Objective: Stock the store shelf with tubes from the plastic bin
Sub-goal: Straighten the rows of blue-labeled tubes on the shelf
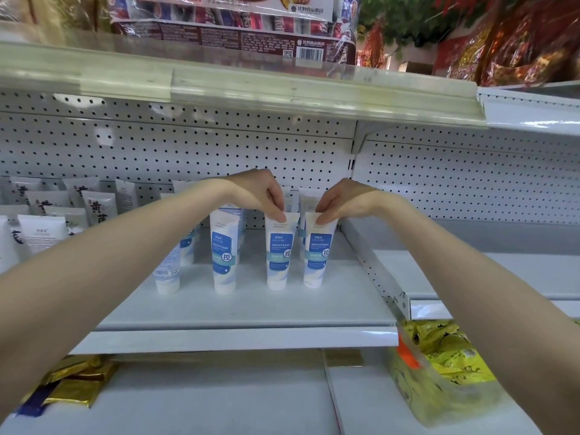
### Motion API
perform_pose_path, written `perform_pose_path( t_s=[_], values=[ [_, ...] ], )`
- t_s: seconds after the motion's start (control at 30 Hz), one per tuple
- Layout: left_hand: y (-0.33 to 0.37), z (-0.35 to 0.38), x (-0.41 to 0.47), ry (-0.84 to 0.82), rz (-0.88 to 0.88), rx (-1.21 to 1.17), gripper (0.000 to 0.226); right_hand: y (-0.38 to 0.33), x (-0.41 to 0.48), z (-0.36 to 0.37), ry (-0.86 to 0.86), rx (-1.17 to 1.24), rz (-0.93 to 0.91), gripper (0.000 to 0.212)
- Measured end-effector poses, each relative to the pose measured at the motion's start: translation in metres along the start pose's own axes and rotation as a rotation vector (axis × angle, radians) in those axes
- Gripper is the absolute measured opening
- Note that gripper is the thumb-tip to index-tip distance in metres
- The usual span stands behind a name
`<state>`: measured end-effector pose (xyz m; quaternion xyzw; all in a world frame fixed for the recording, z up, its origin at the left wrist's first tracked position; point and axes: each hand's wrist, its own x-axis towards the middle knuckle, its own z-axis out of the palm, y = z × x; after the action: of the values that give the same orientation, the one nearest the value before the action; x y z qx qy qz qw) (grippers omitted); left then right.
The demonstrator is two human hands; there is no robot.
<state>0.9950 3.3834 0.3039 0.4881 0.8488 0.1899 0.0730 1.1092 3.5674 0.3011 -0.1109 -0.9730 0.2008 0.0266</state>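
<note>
Several white tubes with blue labels stand cap-down on the white shelf [244, 309]. My left hand [257, 191] pinches the top edge of one tube [279, 252] with thumb and fingers. Right beside it, my right hand [340, 200] pinches the top of another tube [318, 252]. Both tubes stand upright on the shelf, close together near the right divider. Two more blue-label tubes [224, 255] stand to the left, others behind. The plastic bin is out of view.
White tubes with dark lettering [97, 208] fill the shelf's left part. A perforated divider [373, 268] bounds the shelf on the right. Below lie gold packets [75, 384] and yellow packets [445, 356]. An upper shelf [251, 86] overhangs.
</note>
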Motion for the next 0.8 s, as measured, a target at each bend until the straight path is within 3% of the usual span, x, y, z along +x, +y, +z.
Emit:
perform_pose_path(
  t_s=[0.37,0.8],
  values=[
    [-0.021,-0.047,-0.019,0.089,-0.076,-0.006,0.035,-0.042,0.03,-0.026,-0.033,0.014,-0.143,0.024],
    [-0.113,-0.081,-0.029,0.192,-0.207,0.004,0.032,-0.109,0.108,0.009,-0.054,0.005,-0.183,0.018]
  ],
)
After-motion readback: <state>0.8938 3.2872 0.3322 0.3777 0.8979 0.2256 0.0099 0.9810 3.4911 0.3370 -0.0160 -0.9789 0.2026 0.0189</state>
